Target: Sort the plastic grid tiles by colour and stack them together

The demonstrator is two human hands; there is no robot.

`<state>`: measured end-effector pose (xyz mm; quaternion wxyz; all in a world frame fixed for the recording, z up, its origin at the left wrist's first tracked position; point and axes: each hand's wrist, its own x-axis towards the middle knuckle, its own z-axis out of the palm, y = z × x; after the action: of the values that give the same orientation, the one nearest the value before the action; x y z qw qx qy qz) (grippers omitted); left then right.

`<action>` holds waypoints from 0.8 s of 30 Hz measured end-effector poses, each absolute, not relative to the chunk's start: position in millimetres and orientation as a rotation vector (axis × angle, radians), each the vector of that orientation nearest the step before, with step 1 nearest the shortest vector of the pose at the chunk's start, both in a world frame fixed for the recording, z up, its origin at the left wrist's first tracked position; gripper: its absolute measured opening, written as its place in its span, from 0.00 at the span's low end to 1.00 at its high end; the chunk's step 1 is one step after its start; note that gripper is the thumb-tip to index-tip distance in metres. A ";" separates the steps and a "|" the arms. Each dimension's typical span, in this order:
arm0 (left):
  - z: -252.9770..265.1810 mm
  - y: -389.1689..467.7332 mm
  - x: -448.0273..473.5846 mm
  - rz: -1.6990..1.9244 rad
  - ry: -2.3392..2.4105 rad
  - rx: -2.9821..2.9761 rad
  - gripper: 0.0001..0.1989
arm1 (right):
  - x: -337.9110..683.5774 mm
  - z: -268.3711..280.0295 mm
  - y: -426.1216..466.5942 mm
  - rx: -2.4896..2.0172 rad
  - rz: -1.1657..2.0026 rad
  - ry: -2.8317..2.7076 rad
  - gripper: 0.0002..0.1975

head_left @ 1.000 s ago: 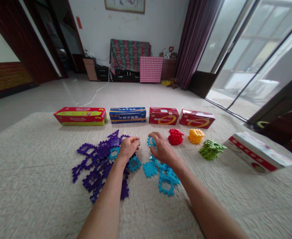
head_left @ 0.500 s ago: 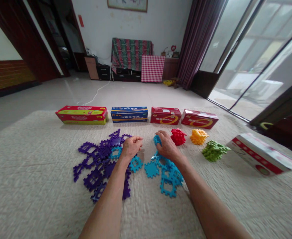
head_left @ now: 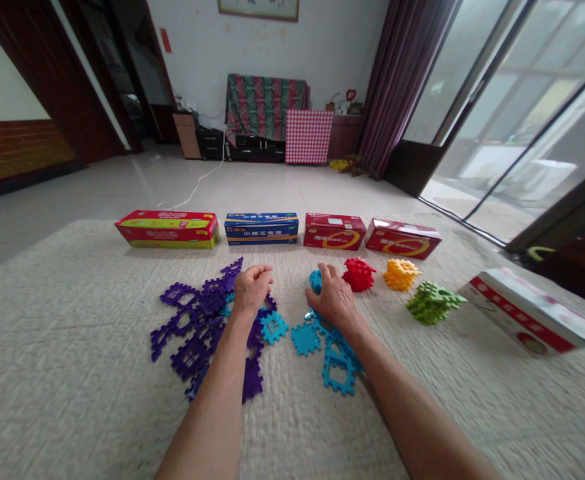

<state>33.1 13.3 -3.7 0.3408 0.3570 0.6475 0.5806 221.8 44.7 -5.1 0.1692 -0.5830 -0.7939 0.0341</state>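
Observation:
My left hand [head_left: 253, 288] is closed, its fingers curled together above the pile of purple interlocking plastic pieces [head_left: 190, 357]. Whatever it may pinch is hidden. My right hand [head_left: 333, 297] curls around a small stack of light-blue interlocking pieces [head_left: 315, 281], thumb at the near side and fingers at the far side. Under and in front of that hand lie more loose blue pieces, among them a solid blue square [head_left: 305, 339] and a blue frame piece [head_left: 338, 375]. Between my forearms, a blue window-shaped piece [head_left: 273, 328] touches the purple pile.
Right of my right hand stand a red stack [head_left: 358, 275], a yellow stack [head_left: 401, 274] and a green stack [head_left: 433, 303]. Behind are a red-and-yellow box [head_left: 168, 230], a blue box [head_left: 261, 229] and two red boxes [head_left: 334, 232]. A white-and-red box [head_left: 535, 312] lies at right.
My left hand has shifted a little to the left, over the purple pile. My right hand stays at the blue stack. The view has moved slightly.

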 end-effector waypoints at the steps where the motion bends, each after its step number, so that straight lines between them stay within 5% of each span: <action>1: -2.3 12.4 26.3 1.566 1.713 0.878 0.15 | 221.6 -5.5 45.7 -1.658 0.095 -2.254 0.32; 9: -6.4 0.7 -21.9 1.648 2.048 0.815 0.17 | 222.0 -6.6 52.5 -1.600 0.100 -2.298 0.31; 16: 4.2 -5.0 -20.5 1.205 2.370 1.197 0.15 | 216.5 11.3 33.9 -1.540 -0.043 -2.378 0.27; 24: 34.1 -31.2 -12.2 0.483 2.474 1.543 0.15 | 195.4 22.1 -25.4 -1.193 0.188 -2.754 0.20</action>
<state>-12.2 -31.2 34.1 0.0927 0.5198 0.8335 0.1628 195.4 -25.4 22.1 0.0672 -0.3957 -0.9138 0.0624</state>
